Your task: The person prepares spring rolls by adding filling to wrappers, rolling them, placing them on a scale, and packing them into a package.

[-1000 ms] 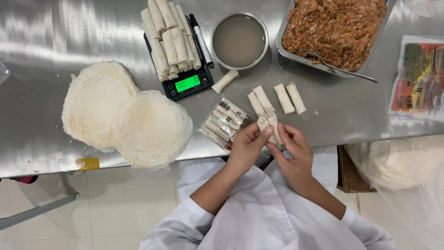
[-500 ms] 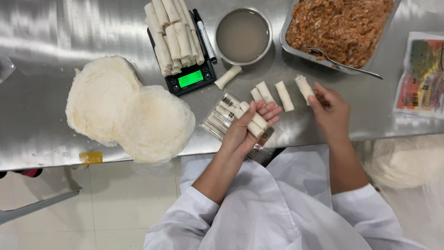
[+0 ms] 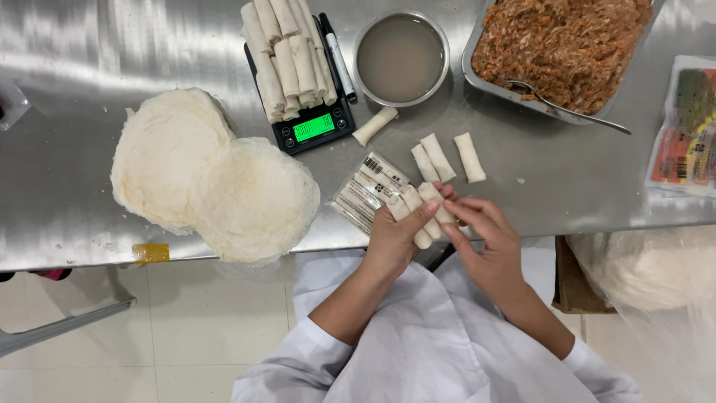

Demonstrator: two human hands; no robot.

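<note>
My left hand [image 3: 393, 237] holds a bundle of pale rolled spring rolls [image 3: 418, 208] at the table's near edge, over a clear packet [image 3: 363, 191]. My right hand [image 3: 485, 237] meets it from the right, its fingertips on the same rolls. Just beyond lie three loose rolls [image 3: 446, 157] and one more roll [image 3: 374, 125] beside the scale. A black digital scale [image 3: 313, 128] with a green display carries a heap of finished rolls [image 3: 285, 54].
Two stacks of round white wrappers [image 3: 209, 179] lie at left. At the back stand a metal bowl of cloudy liquid [image 3: 401, 58] and a steel tray of orange-brown filling [image 3: 564, 45] with a spoon [image 3: 567, 110]. A colourful packet [image 3: 684, 127] lies at right.
My right hand reached out to the loose rolls on the table, then came back to the left hand. One more roll is now in the bundle, and three loose rolls lie there.
</note>
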